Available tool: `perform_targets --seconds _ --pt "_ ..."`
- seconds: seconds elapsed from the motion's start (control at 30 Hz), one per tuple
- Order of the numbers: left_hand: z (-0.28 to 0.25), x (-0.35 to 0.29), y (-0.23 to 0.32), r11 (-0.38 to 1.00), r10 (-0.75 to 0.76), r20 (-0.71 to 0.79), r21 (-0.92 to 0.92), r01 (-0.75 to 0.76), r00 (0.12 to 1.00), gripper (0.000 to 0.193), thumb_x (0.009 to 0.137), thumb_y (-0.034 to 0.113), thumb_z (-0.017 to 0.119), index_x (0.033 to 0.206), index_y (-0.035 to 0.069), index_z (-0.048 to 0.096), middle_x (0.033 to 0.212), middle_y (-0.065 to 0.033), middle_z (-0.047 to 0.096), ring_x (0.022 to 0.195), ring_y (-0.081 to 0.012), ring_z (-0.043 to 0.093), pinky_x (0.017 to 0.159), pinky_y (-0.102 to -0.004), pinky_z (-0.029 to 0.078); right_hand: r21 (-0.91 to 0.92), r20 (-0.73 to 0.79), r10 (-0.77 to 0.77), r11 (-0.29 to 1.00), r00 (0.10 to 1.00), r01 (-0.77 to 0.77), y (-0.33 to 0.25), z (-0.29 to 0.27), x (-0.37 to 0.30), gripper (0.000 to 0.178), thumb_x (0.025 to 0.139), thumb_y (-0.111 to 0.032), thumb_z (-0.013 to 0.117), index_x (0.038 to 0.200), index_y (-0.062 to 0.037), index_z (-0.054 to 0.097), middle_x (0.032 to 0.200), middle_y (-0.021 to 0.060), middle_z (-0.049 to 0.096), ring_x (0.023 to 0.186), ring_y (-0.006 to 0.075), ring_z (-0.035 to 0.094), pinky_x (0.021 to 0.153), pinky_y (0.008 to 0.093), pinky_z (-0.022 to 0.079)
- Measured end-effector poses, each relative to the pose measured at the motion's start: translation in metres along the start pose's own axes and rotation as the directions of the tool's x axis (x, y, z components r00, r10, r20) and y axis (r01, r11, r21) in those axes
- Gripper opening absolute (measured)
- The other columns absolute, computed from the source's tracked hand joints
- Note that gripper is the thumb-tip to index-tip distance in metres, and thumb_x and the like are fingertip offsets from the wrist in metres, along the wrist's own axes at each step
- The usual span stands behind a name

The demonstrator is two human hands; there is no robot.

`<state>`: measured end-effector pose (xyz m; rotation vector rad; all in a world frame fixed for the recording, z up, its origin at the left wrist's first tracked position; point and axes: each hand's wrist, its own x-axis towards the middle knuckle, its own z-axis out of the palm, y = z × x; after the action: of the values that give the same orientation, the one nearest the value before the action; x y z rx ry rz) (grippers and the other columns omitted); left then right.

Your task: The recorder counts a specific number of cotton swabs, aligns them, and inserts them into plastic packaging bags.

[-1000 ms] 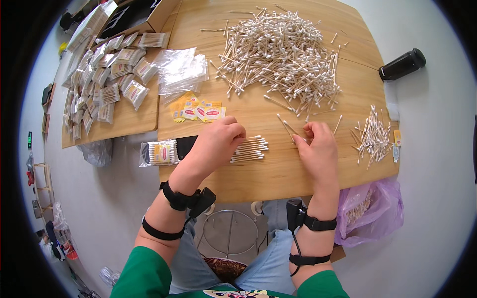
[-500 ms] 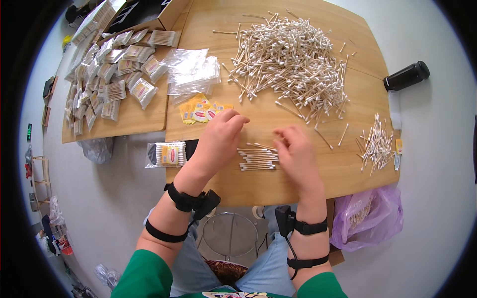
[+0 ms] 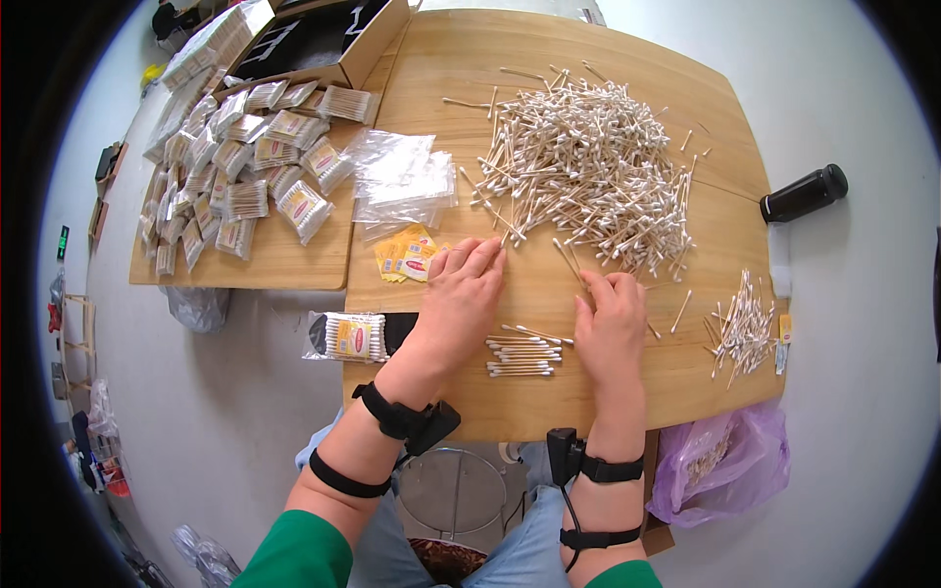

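Observation:
A short row of cotton swabs (image 3: 521, 355) lies side by side near the table's front edge, two of them slanting at its far side. Left of and beyond that row is my left hand (image 3: 463, 299), fingers stretched forward, the tips at a loose swab near the big heap of cotton swabs (image 3: 598, 167). My right hand (image 3: 610, 333) is at the heap's near edge, thumb and fingers closed around the near end of a slanting cotton swab (image 3: 568, 260). Yellow printed cards (image 3: 404, 253) lie just left of my left hand.
Filled swab packs (image 3: 250, 162) pile up at the left, beside clear plastic bags (image 3: 407, 186) and an open box (image 3: 368, 59). One filled bag (image 3: 355, 337) sits at the front left. A smaller swab heap (image 3: 743, 328), black bottle (image 3: 804, 194) and purple bag (image 3: 725, 461) are right.
Both hands have moved forward from the row toward the big heap. My right hand has come to a slanting swab at the heap's edge. The whole view has shifted slightly.

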<state>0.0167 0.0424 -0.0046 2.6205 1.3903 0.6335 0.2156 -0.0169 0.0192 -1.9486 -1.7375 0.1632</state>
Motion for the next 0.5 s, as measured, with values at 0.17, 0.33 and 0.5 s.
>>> perform_targets --seconds 0.17,0.33,0.5 --pt "-0.019 -0.002 0.001 0.998 0.038 0.097 -0.05 -0.033 0.995 0.035 0.089 0.01 0.061 0.123 0.001 0.064 0.132 -0.0087 0.06 0.127 -0.0275 0.05 0.107 -0.0416 0.035 0.022 -0.028 0.016 1.0 0.999 -0.015 0.0 0.001 -0.001 0.033 0.08 -0.006 0.074 0.111 -0.0059 0.063 0.103 0.0132 0.056 0.101 0.0331 0.054 0.089 0.043 0.046" --pt "-0.046 -0.006 0.001 0.986 0.129 0.329 -0.145 -0.085 0.935 0.026 0.087 0.007 0.062 0.111 0.001 0.068 0.125 -0.0081 0.064 0.122 -0.0271 0.055 0.104 -0.0405 0.038 0.022 -0.022 0.046 0.999 0.999 -0.046 0.003 0.003 -0.004 0.031 0.08 -0.007 0.074 0.107 -0.0043 0.06 0.102 0.0136 0.056 0.1 0.0339 0.055 0.087 0.0439 0.046" --pt "-0.051 -0.002 0.005 0.967 0.116 0.257 -0.252 -0.05 0.96 0.016 0.085 0.006 0.065 0.1 0.002 0.068 0.109 -0.01 0.065 0.107 -0.0305 0.059 0.094 -0.041 0.044 0.076 -0.015 0.086 0.993 0.996 -0.085 0.006 0.007 -0.005 0.024 0.081 -0.007 0.074 0.099 -0.0045 0.058 0.096 0.0128 0.056 0.095 0.0332 0.056 0.084 0.0445 0.046"
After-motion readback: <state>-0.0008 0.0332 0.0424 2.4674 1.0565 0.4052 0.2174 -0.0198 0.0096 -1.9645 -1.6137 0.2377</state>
